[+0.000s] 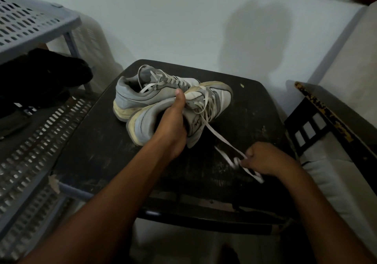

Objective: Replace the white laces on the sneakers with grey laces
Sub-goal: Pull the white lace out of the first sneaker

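I see my left hand [173,121] gripping the nearer sneaker [179,112] at its collar, thumb up over the tongue, on the dark table [98,145]. My right hand [263,158], nearer me and to the right, pinches the white lace [219,138] pulled taut from that shoe. The second sneaker [142,92] lies just beyond my left hand, touching the first.

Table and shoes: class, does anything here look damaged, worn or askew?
Yes. The table top is scuffed with pale scratches. The near sneaker lies tilted against the far sneaker, held by the left hand. Both soles look yellowed.
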{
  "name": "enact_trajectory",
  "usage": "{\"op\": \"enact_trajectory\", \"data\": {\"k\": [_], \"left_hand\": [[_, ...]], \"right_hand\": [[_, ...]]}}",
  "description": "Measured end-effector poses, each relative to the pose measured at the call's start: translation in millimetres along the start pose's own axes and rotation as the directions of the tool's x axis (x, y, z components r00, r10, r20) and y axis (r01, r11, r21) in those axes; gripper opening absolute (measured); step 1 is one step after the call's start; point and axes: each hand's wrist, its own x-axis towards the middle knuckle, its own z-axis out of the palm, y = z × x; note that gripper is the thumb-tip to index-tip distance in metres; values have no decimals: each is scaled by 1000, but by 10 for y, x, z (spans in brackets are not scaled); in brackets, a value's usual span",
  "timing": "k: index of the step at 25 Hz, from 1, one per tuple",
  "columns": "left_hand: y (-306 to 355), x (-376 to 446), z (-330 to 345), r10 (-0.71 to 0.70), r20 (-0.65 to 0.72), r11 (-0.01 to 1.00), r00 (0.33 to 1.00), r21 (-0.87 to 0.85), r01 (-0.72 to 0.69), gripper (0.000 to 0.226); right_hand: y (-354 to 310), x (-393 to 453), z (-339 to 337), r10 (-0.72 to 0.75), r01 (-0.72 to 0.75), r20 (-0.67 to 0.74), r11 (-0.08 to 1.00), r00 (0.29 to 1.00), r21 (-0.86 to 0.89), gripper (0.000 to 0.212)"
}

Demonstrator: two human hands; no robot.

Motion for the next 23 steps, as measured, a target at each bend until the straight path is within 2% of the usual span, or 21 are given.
{"op": "enact_trajectory", "data": {"k": [1, 2, 3, 4, 6, 8, 11, 14, 16, 17, 18, 19, 20, 21, 22, 23], "left_hand": [[-7, -5, -4, -3, 7, 1000, 1000, 25, 3, 57], [-14, -30, 11, -9, 28, 999, 1000, 48, 7, 58], [-32, -51, 15, -15, 41, 997, 999, 80, 11, 58], [-56, -70, 19, -24, 54, 994, 998, 105, 19, 58], [-92, -99, 12, -42, 63, 988, 997, 154, 32, 58], [-104, -135, 29, -65, 76, 984, 995, 169, 51, 56], [-113, -167, 39, -67, 65, 983, 996, 176, 55, 52], [-166, -160, 26, -43, 19, 971, 999, 237, 37, 50], [-186, -178, 51, -27, -37, 952, 999, 302, 37, 52], [-187, -191, 60, -18, -52, 945, 998, 324, 34, 49], [-177, -192, 62, -3, -52, 947, 999, 320, 19, 47], [-154, -190, 67, 17, -45, 955, 999, 298, -3, 47], [-127, -176, 61, 40, -39, 962, 998, 270, -28, 48], [-101, -170, 57, 60, -35, 963, 998, 265, -49, 50], [-95, -168, 52, 80, -34, 954, 996, 292, -66, 52], [-105, -178, 66, 102, -29, 938, 994, 335, -86, 55]], "right_hand": [[-11, -26, -16, 6, -5, -73, 1000, 997, 7, 27], [-58, -30, -11, -43, 67, -202, 992, 978, 110, 18], [-189, -82, -15, -95, 187, -354, 954, 930, 235, 27], [-322, -104, -7, -136, 340, -511, 881, 848, 329, 37], [-644, -176, -43, -169, 545, -721, 772, 672, 327, 34], [-865, -193, -24, -194, 584, -775, 768, 601, 261, 17], [-949, -169, -6, -123, 513, -790, 818, 601, 262, 7], [-990, -214, 25, -148, 395, -790, 910, 594, 128, 4], [-979, -201, 4, -170, 378, -722, 916, 671, 135, 9], [-950, -187, -18, -172, 417, -637, 872, 751, 256, 17], [-914, -190, -48, -202, 472, -532, 765, 822, 438, 22], [-865, -196, -77, -259, 517, -464, 605, 847, 606, 23], [-824, -217, -97, -302, 543, -452, 446, 839, 711, 24], [-790, -238, -81, -324, 554, -457, 354, 828, 753, 28], [-779, -283, -62, -338, 547, -445, 327, 829, 771, 34], [-770, -300, -44, -339, 517, -409, 352, 847, 780, 39]]}}
